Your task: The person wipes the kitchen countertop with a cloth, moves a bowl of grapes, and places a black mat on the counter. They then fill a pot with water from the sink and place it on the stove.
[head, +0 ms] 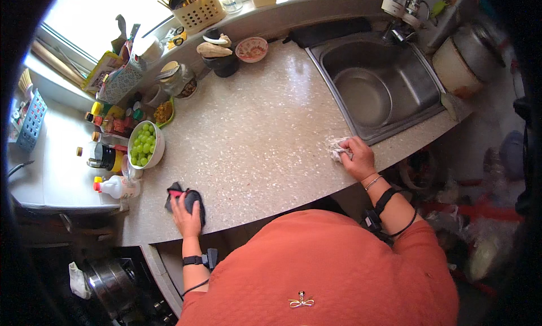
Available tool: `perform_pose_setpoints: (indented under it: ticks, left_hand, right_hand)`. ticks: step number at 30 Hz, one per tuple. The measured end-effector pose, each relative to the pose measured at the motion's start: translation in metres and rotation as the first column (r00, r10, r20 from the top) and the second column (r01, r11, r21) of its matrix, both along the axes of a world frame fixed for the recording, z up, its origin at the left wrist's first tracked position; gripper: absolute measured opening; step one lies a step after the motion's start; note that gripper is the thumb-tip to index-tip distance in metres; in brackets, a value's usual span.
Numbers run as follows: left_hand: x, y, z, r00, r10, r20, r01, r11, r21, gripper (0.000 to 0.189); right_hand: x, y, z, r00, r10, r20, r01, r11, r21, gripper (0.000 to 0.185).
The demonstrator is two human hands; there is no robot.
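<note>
My left hand (186, 214) lies over a dark grey cloth (195, 199) with a red patch, pressed to the speckled countertop (262, 127) near its front edge. Crumpled white tissue or cloth (337, 149) is gripped in my right hand (359, 156), which rests on the counter by the front left corner of the stainless steel sink (360, 97). Up and left of my left hand stands a white bowl (157, 154) full of green grapes (143, 144). A white plastic bottle with a red cap (120, 187) is beside that bowl.
Several sauce bottles (101, 154) line the counter's left side. At the back are a glass jar (182, 81), a dark mortar (222, 65) and a patterned bowl (252, 50). A black cloth (330, 31) lies behind the sink. The stove with a steel pot (112, 283) is at lower left.
</note>
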State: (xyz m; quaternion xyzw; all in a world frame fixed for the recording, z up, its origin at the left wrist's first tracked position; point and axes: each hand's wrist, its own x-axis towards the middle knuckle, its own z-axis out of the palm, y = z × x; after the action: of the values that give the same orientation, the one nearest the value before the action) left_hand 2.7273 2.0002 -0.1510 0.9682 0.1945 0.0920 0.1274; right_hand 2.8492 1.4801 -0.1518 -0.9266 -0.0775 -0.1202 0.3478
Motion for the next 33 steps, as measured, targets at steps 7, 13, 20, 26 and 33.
perform_pose_setpoints:
  ticks: [7, 13, 20, 26, 33]
  left_hand:
    - [0.029, -0.077, -0.019, 0.985, -0.128, 0.117, 0.121, 0.991, 0.064, 0.051]
    - [0.062, -0.164, 0.012, 0.643, -0.751, 0.15, 0.743, 0.564, -0.361, 0.046]
    - [0.088, -0.164, 0.021, 0.742, -0.636, 0.212, 0.664, 0.654, -0.362, 0.048]
    - [0.084, -0.176, 0.011, 0.78, -0.606, 0.155, 0.625, 0.739, -0.251, 0.063]
    - [0.087, -0.176, 0.012, 0.8, -0.594, 0.087, 0.595, 0.765, -0.245, 0.067]
  right_hand:
    - [-0.007, 0.012, -0.008, 0.99, -0.099, -0.1, 0.102, 0.994, 0.034, 0.013]
    - [0.035, 0.023, 0.01, 0.859, 0.137, -0.494, 0.202, 0.795, 0.572, 0.018]
    - [0.135, 0.018, 0.045, 0.81, 0.376, -0.45, 0.363, 0.282, 0.888, 0.011]
    - [0.214, 0.021, 0.049, 0.851, 0.27, -0.45, 0.312, 0.428, 0.848, 0.012]
    - [0.307, 0.067, 0.031, 0.927, 0.073, -0.368, 0.283, 0.508, 0.814, 0.012]
